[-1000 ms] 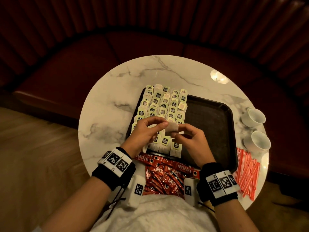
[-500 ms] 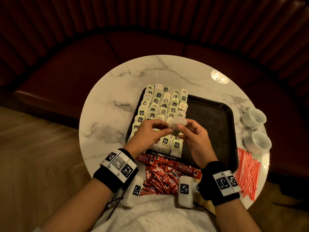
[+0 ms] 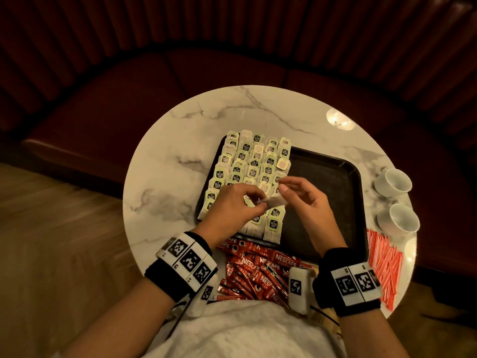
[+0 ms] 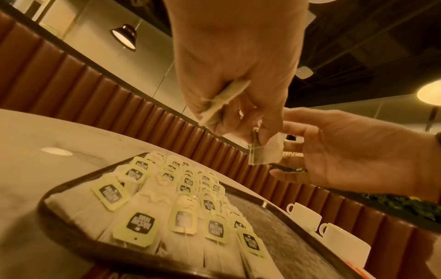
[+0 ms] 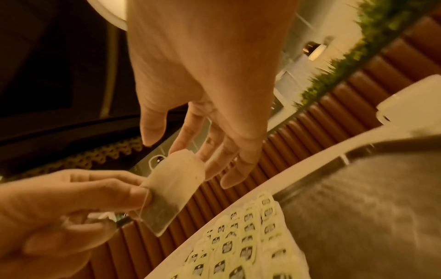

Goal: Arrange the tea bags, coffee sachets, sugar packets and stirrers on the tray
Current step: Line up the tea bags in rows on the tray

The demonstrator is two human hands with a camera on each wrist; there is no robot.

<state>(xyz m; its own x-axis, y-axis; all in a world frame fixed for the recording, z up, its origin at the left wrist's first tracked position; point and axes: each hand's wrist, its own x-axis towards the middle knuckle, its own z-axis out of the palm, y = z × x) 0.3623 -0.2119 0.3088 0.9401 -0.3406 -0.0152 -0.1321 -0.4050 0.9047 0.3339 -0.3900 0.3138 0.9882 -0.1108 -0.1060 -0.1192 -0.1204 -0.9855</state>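
A black tray (image 3: 322,197) lies on the round marble table (image 3: 175,156), its left half covered by rows of tea bags (image 3: 247,166) with green tags. My left hand (image 3: 258,204) hovers above the near rows and pinches one loose tea bag (image 3: 275,201) between thumb and forefinger. The same tea bag (image 5: 171,188) shows plainly in the right wrist view. A second, folded tea bag (image 4: 224,98) is tucked in that hand's palm. My right hand (image 3: 284,184) is just right of the bag, fingers spread and relaxed, its fingertips (image 5: 229,181) close to the bag's top.
Red coffee sachets (image 3: 258,270) are heaped at the table's near edge, in front of the tray. Red-striped stirrers (image 3: 384,262) lie at the right edge. Two white cups (image 3: 392,182) (image 3: 398,218) stand right of the tray. A dark bench curves behind the table.
Both hands rose slightly and shifted right over the tray with the loose tea bag. The right hand let go of its pinch and spread its fingers; the left keeps the bag.
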